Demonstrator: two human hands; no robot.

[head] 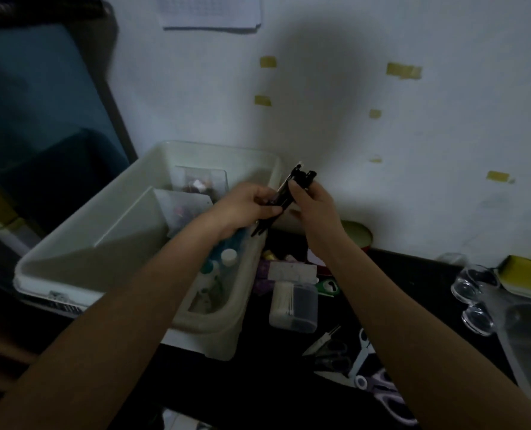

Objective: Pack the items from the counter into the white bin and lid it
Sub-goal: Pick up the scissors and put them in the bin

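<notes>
We grip a bundle of black pens (289, 193) with both hands over the bin (103, 243). The left hand (245, 209) curls round its lower part; the right hand (312, 198) pinches its upper part.

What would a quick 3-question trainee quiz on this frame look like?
1. True or false: the white bin already has its lid on.
2. The bundle of black pens is held by: A) left hand only B) right hand only C) both hands.
3. Fill in: the scissors lie on the ____ countertop.

Key:
1. False, the bin is open.
2. C, left hand and right hand both grip it.
3. Black; the countertop is black.
</notes>
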